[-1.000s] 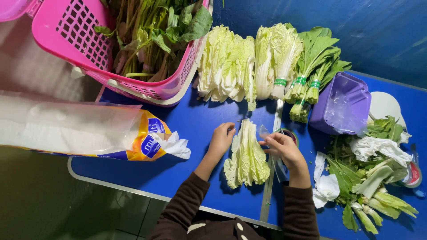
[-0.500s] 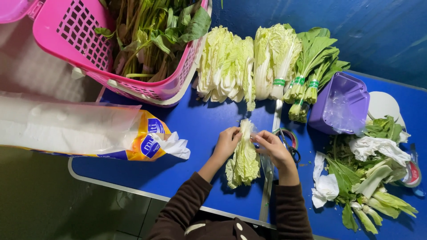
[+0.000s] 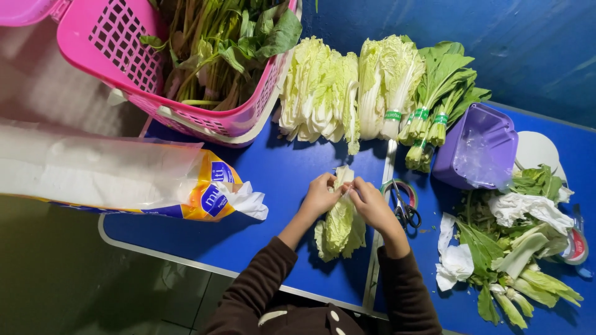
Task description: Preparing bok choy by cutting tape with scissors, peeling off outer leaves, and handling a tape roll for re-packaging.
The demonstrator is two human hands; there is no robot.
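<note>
Blue tabletop (image 3: 298,180) is seen from above, with a dark blue wall behind its far edge and a metal rim along the near edge. Near the middle of the near edge, a small head of pale green cabbage (image 3: 340,226) lies with its white stalk end pointing away from the person. The stalk end is pinched from both sides: the left hand (image 3: 321,193) and the right hand (image 3: 367,203) are both closed on it, fingers curled, and whether a band or tie is held between them cannot be told.

The cabbage would be judged light, with soft, crisp leaves that bruise and tear easily; the firm stalk end, where it is now held, looks the safest grip.

One cabbage is in hand. Along the far edge, two lots of cut cabbage heads (image 3: 323,93) and roughly three green-banded bunches of leafy greens (image 3: 441,87) are laid. One pink basket (image 3: 124,56) of greens overhangs the far left corner, with one roll of plastic bags (image 3: 105,177) at the left edge. One purple tub (image 3: 481,149), one pair of scissors (image 3: 403,208) and one heap of trimmings (image 3: 521,242) are placed to the right.
</note>
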